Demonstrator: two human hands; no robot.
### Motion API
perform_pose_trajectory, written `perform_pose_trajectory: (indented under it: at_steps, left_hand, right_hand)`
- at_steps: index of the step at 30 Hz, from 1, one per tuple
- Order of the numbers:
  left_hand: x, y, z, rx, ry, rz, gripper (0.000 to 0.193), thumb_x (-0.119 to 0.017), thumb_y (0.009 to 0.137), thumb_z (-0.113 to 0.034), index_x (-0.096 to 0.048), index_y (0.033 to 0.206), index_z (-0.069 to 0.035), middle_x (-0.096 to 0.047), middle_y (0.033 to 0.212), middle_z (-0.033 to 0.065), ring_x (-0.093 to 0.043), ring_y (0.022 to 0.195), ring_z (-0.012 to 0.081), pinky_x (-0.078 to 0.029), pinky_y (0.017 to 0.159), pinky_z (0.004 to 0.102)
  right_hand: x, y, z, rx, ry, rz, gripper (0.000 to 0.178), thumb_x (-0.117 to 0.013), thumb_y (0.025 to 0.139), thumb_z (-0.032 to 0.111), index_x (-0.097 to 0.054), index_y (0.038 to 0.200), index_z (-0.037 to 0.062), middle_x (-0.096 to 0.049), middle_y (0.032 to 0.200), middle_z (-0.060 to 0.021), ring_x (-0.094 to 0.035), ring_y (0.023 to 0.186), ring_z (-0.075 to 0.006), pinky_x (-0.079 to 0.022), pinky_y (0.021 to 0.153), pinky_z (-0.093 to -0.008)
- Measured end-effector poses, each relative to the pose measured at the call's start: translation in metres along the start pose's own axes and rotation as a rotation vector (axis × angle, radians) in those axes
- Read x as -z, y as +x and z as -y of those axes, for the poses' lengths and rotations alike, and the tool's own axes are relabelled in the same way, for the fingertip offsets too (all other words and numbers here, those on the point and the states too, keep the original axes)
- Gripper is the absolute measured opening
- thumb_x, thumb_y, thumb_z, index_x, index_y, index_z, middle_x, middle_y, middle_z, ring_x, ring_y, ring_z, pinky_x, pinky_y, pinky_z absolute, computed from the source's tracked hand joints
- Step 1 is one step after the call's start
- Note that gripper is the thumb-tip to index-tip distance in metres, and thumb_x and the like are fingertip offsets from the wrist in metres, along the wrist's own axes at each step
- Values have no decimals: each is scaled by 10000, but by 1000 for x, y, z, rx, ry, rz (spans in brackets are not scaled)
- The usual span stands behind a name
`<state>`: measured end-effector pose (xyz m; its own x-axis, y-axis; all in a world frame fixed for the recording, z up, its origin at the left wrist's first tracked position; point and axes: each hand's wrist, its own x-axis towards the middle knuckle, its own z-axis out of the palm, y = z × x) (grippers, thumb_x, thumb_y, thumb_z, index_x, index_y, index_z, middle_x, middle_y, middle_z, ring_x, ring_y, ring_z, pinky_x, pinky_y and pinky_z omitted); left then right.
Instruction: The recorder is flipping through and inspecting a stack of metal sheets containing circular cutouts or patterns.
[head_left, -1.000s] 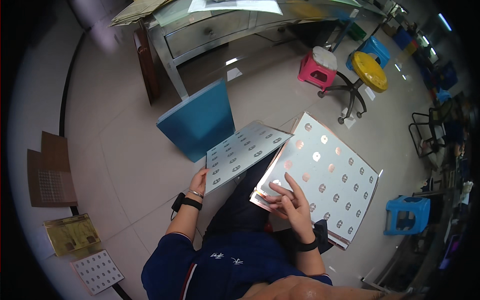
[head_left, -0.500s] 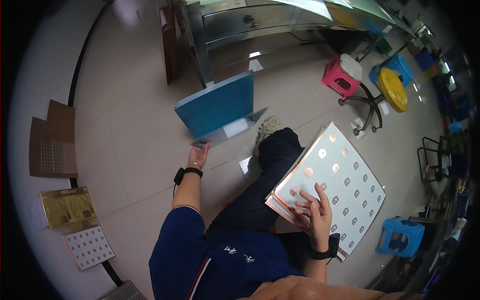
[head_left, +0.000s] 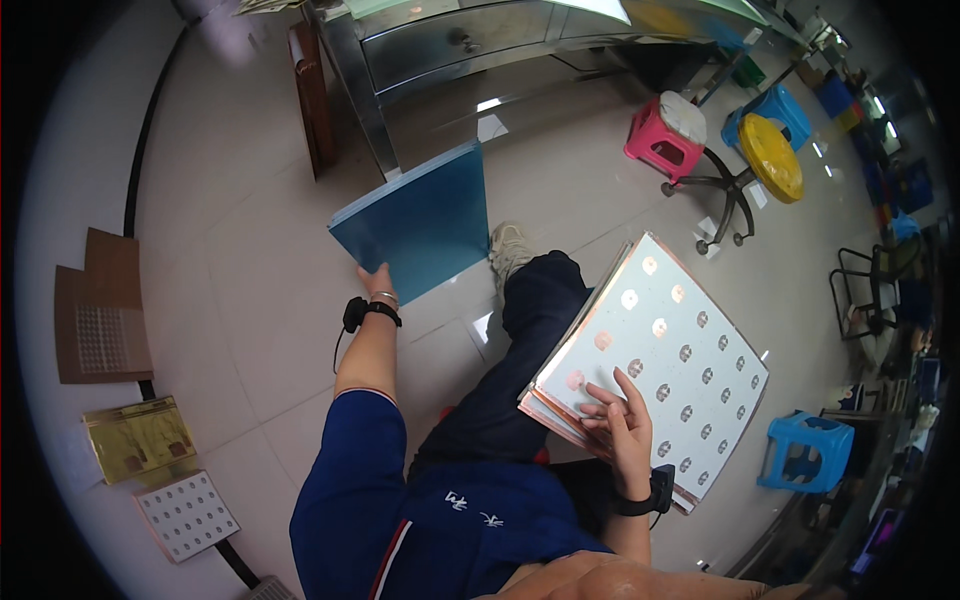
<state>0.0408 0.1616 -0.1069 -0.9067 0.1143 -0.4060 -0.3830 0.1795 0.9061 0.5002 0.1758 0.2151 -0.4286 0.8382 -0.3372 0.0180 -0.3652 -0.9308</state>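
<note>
My left hand (head_left: 377,281) is closed at the lower left corner of a dark blue flat board (head_left: 425,230), its thumb against the face. The board stands tilted in front of a metal desk's leg, and pale layered edges show along its top. What the fingers behind it touch is hidden. At the right, a stack of square white sheets (head_left: 690,350) with copper edges and rows of round printed marks lies beside my bent leg. My right hand (head_left: 622,420) is over the near-left edge of the stack, fingers apart and slightly bent, apparently touching the top sheet.
A metal desk (head_left: 450,45) with drawers stands ahead. Beyond the stack are a pink stool (head_left: 665,145), a yellow round-seated swivel stool (head_left: 770,158) and a blue stool (head_left: 808,452). Brown cardboard (head_left: 100,330), a gold panel (head_left: 140,438) and a dotted sheet (head_left: 188,516) lean along the left wall.
My left hand has gone from under the board to its lower left corner, thumb now on the face. A grey sheet below the board no longer shows. My right hand stays over the stack.
</note>
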Motion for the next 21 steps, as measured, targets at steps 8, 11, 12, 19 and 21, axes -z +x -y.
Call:
perform_pose_trajectory:
  at_steps: [8,11,12,19,21]
  left_hand:
    - [-5,-44,-47,113,-106,249,565,-531,764,0,-323,1289,17,-480,1200,149,-465,1100,270,-331,969,336]
    - [0,-57,-62,112,-122,213,567,-526,764,4,-326,1294,16,-479,1202,147,-477,1078,266,-347,950,335]
    - [2,-49,-54,113,-124,209,567,-526,764,4,-326,1294,16,-479,1202,147,-477,1078,266,-347,950,335]
    - [-3,-26,-26,14,-62,232,534,-562,777,-75,-351,1267,-54,-447,1220,69,-439,1084,202,-338,926,360]
    - [-3,-19,-22,52,-140,240,437,-559,774,-62,-443,1195,-63,-527,1120,58,-482,1015,182,-362,872,341]
  right_hand:
    - [3,7,-11,-24,20,-13,436,-424,950,128,-318,1350,-7,-564,1152,-221,-616,921,-191,-518,764,-248]
    - [-2,7,-9,-14,17,27,430,-418,952,125,-320,1349,-8,-566,1151,-217,-616,919,-188,-516,764,-247]
    - [-3,7,-9,-5,9,46,428,-416,953,124,-321,1349,-8,-567,1149,-216,-616,918,-188,-516,765,-247]
    - [5,2,-15,-10,-7,3,417,-403,955,110,-324,1346,-11,-566,1149,-214,-621,919,-194,-518,766,-247]
    - [5,2,-14,-20,16,27,414,-400,955,107,-326,1345,-12,-566,1146,-210,-623,920,-197,-519,767,-247]
